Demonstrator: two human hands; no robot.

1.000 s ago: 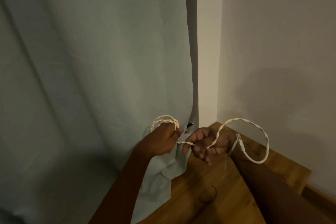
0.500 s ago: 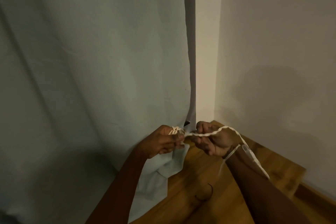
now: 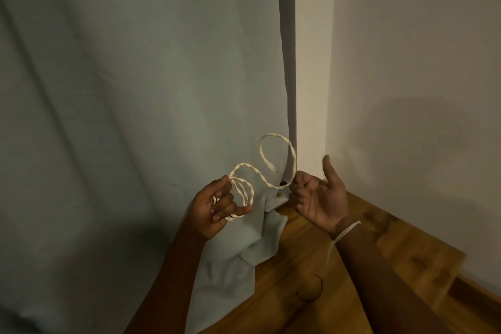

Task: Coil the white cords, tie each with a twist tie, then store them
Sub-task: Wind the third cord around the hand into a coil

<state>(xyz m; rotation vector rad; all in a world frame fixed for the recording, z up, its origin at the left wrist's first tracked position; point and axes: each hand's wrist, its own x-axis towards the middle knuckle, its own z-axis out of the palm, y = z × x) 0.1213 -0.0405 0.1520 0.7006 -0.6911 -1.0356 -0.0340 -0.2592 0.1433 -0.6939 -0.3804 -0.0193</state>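
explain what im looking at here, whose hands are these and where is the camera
There is no machine here. The one picture comes from a camera worn on a person's head, looking forward and down at their own bare hands. The left hand holds a few finished loops of a white twisted cord. The cord runs on in an open curl to the right hand, which pinches it with curled fingers while the thumb points up. Something white and thin sits round the right wrist; what it is I cannot tell. Behind hangs a pale curtain, beside a bare wall. Below is a wooden surface.
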